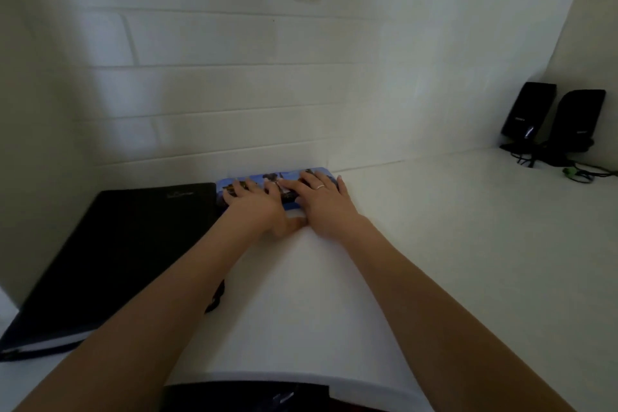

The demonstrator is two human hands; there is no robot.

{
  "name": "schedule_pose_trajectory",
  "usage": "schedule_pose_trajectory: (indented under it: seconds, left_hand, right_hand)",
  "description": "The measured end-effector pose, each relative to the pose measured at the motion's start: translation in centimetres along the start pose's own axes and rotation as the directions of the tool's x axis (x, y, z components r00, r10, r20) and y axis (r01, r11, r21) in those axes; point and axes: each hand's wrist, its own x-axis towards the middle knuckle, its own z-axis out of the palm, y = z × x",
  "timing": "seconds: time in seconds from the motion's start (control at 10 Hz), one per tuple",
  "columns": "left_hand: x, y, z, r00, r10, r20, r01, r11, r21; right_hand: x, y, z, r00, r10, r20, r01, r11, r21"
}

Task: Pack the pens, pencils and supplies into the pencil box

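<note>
A blue pencil box [254,177] with a printed picture on its lid lies closed against the wall at the back of the white desk. My left hand [255,206] rests flat on its left half, fingers spread, thumb at the front edge. My right hand [322,201], with a ring on one finger, lies flat on its right half, thumb tucked toward the box's front. Both hands cover most of the lid. No pens, pencils or other supplies show on the desk.
A closed black laptop [110,254] lies left of the box, touching its end. Two black speakers [555,120] with cables and a green plug [568,172] stand at the far right. The white desk [451,244] stretches to the right. A tiled wall stands right behind the box.
</note>
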Motion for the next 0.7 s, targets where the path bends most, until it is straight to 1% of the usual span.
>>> schedule_pose_trajectory:
  seconds: [0.2, 0.3, 0.4, 0.5, 0.6, 0.7]
  left_hand:
    - [2.2, -0.6, -0.2, 1.0, 0.001, 0.015, -0.001, 1.0, 0.018]
    - [2.3, -0.5, -0.4, 0.999, -0.006, 0.036, 0.005, 1.0, 0.031]
    - [2.5, -0.4, -0.4, 1.0, 0.001, 0.022, -0.002, 1.0, 0.023]
    - [2.4, -0.6, -0.3, 1.0, 0.011, 0.028, -0.011, 1.0, -0.008]
    - [2.0, -1.3, -0.9, 0.997, 0.075, 0.029, -0.071, 0.99, -0.122]
    - [1.8, -2.9, -2.6, 0.988, 0.128, -0.089, -0.149, 0.943, -0.298]
  right_hand:
    - [2.3, 1.1, 0.8, 0.999, -0.037, -0.017, 0.037, 0.999, 0.032]
    - [2.1, 1.5, 1.2, 0.996, -0.068, -0.061, 0.07, 0.997, 0.04]
    - [2.2, 1.6, 1.3, 0.988, -0.079, -0.137, 0.089, 0.993, 0.074]
    - [2.0, 1.5, 0.9, 0.987, -0.039, -0.153, 0.074, 0.971, 0.228]
    - [1.2, 1.0, 0.2, 0.981, 0.066, -0.181, 0.045, 0.835, 0.549]
    - [0.3, 1.3, -3.2, 0.964, 0.161, -0.211, 0.094, 0.536, 0.839]
